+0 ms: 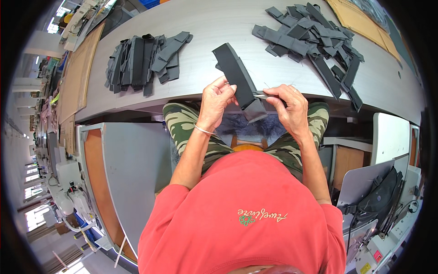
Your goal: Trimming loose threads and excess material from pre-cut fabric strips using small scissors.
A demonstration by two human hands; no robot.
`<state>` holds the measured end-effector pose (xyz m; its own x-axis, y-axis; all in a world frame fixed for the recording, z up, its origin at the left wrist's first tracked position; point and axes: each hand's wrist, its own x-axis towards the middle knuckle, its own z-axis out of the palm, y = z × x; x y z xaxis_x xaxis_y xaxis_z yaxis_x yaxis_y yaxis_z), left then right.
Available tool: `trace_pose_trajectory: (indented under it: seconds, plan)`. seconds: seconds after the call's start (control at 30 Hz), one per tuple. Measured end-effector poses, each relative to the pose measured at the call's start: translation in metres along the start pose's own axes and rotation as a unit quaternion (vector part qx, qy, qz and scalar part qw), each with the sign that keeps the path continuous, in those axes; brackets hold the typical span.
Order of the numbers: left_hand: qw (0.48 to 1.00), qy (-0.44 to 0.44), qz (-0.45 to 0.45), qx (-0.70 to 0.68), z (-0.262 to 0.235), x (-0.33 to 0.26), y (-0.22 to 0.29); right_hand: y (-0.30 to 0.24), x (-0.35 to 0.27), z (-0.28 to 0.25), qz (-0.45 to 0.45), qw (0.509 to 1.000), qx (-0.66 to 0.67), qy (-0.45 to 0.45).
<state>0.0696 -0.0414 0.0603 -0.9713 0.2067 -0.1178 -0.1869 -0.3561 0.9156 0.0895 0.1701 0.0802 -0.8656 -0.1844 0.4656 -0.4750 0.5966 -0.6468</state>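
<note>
My left hand (pixel 218 97) grips a long black fabric strip (pixel 235 71) that sticks up over the grey table's front edge (pixel 137 98). My right hand (pixel 288 106) holds a small metal snipping tool (pixel 261 96), its tip against the strip's lower end. Dark thread fluff hangs below the strip, above my lap in camouflage trousers.
A neat stack of black fabric pieces (pixel 146 61) lies on the table to the left. A loose heap of similar strips (pixel 315 39) lies to the right. Brown cardboard (pixel 360 20) sits at the far right, a black bag (pixel 381 192) hangs on a chair at lower right.
</note>
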Motion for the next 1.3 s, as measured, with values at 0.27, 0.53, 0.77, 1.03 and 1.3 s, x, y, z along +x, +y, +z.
trace_pose_trajectory:
  seconds: [0.27,0.53,0.77,1.03,1.3]
  plan:
    - [1.000,-0.017,-0.011,0.003,-0.004,0.001,-0.002,0.004,0.000,0.000,-0.016,0.999,-0.020,0.018]
    - [0.999,-0.018,-0.013,0.027,-0.008,0.003,-0.006,0.008,-0.001,-0.001,-0.056,0.997,-0.061,0.009]
    - [0.999,-0.013,-0.019,0.025,-0.005,0.002,-0.003,0.008,-0.001,0.002,-0.063,0.997,-0.047,0.005]
    - [0.998,-0.030,-0.043,0.020,-0.006,0.004,-0.004,0.010,-0.005,0.002,-0.028,0.999,-0.022,0.009]
    - [0.998,-0.065,-0.015,0.012,0.003,0.003,-0.006,-0.004,-0.012,0.012,0.134,0.966,0.166,-0.143]
